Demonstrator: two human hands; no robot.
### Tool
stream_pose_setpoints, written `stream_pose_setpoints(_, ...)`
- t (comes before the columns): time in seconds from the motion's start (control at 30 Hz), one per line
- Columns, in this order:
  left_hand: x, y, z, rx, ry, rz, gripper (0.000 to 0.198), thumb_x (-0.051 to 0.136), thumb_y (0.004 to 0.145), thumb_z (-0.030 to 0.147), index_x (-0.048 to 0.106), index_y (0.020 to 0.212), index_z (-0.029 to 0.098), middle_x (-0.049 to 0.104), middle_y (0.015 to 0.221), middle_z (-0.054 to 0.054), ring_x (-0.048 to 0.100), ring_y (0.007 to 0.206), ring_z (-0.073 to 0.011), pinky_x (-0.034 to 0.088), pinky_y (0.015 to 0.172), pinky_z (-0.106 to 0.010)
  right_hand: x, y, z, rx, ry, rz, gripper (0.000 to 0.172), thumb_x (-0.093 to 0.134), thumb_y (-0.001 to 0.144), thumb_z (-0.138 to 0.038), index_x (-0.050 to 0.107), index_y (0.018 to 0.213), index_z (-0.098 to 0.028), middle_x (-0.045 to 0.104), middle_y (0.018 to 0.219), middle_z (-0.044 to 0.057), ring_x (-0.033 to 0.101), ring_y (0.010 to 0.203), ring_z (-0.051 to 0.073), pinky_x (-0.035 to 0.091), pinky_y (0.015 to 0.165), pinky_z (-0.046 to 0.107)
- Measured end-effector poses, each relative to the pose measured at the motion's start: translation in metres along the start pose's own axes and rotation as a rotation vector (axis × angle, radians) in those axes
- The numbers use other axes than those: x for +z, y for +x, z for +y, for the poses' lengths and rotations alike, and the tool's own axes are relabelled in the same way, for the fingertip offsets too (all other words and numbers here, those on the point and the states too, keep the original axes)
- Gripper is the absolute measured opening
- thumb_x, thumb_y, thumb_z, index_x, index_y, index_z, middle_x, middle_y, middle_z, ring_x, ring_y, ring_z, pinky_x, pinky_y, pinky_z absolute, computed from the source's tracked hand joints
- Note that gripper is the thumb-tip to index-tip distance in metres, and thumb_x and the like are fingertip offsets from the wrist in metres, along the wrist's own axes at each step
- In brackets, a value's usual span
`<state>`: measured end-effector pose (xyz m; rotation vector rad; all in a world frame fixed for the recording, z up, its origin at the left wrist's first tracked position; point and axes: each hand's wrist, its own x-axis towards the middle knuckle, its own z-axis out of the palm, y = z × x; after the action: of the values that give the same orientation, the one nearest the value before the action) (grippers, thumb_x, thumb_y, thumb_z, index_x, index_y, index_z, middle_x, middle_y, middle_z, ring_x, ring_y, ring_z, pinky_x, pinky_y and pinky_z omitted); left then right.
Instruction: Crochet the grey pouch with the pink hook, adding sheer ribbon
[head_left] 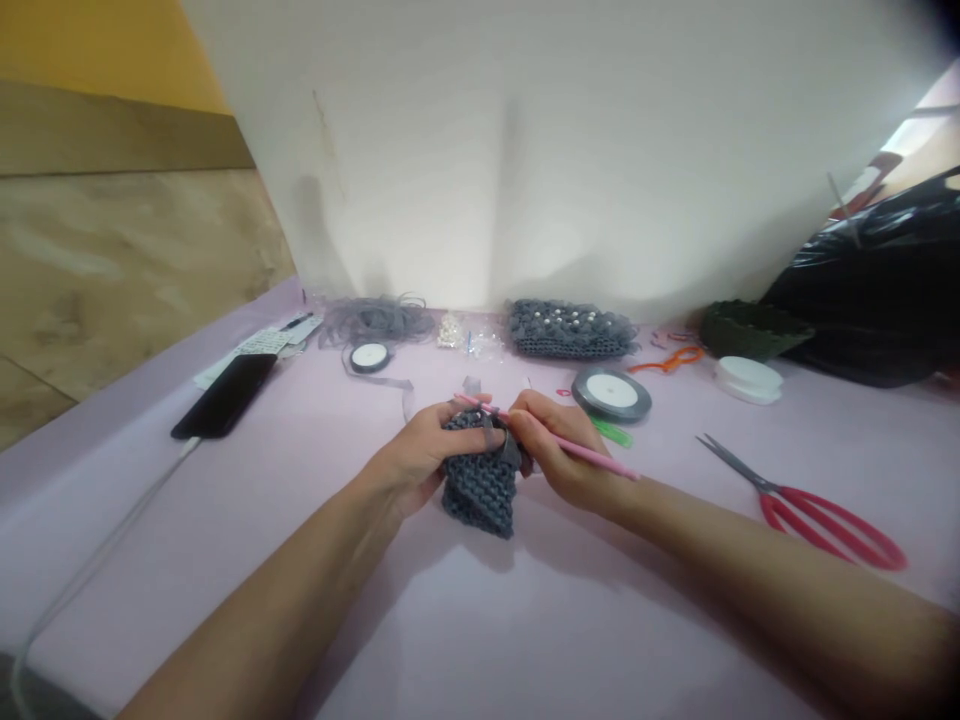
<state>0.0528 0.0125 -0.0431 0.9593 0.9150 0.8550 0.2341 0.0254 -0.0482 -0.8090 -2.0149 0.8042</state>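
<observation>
My left hand (pixel 424 450) grips a dark grey crocheted piece (pixel 480 490) just above the table, its lower corner pointing down. A grey ribbon loops over the index finger of that hand. In my right hand (pixel 555 445) is a pink crochet hook (pixel 596 458), held like a pen. The hook's tip lies at the upper edge of the crocheted piece, near the left fingertips. Whether the hook passes through a stitch is too small to tell. Behind the hands, a grey ribbon runs from a small spool (pixel 370 357) toward the work.
Red-handled scissors (pixel 832 520) lie at the right. Farther back are a large grey ribbon spool (pixel 611 394), a beaded grey crocheted piece (pixel 574 330), white spools (pixel 748 378), an orange cord (pixel 671 360) and loose ribbon (pixel 379 320). A black phone (pixel 227 395) with a cable lies left.
</observation>
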Motion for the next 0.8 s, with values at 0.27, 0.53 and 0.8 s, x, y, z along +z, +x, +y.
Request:
stream_pose_setpoints(0.27,-0.004,-0.001,0.008,0.456,0.875,0.451,0.116,0.09,0.051,0.038,0.032,0.149,0.02,0.024,0.155,-0.016,0.018,0.144,-0.0363,0.015,0.117,-0.049,-0.002,-0.001,0.0,0.009,-0.083,0.011,0.035,0.04,0.099,-0.033,0.045,0.066,-0.02,0.052,0.054,-0.004,0.047,0.047,0.008,0.035,0.046,0.021)
stream_pose_setpoints(0.53,-0.002,-0.003,0.0,0.341,0.319,0.041,0.096,0.076,0.074,0.025,0.023,0.153,0.023,0.05,0.089,0.0,0.054,0.085,-0.0148,0.044,0.08,-0.03,-0.012,0.0,-0.004,-0.089,-0.105,-0.1,0.034,0.038,0.1,-0.03,0.044,0.068,-0.019,0.049,0.056,-0.005,0.044,0.047,0.006,0.034,0.045,0.019)
stream_pose_setpoints(0.8,0.007,0.001,-0.01,0.305,0.313,0.233,0.095,0.078,0.071,0.024,0.027,0.151,0.021,0.054,0.087,0.001,0.055,0.085,-0.015,0.042,0.084,-0.029,-0.001,0.001,0.01,-0.389,-0.564,0.024,0.026,0.04,0.098,-0.024,0.037,0.073,-0.021,0.038,0.058,-0.006,0.032,0.045,0.008,0.023,0.044,0.022)
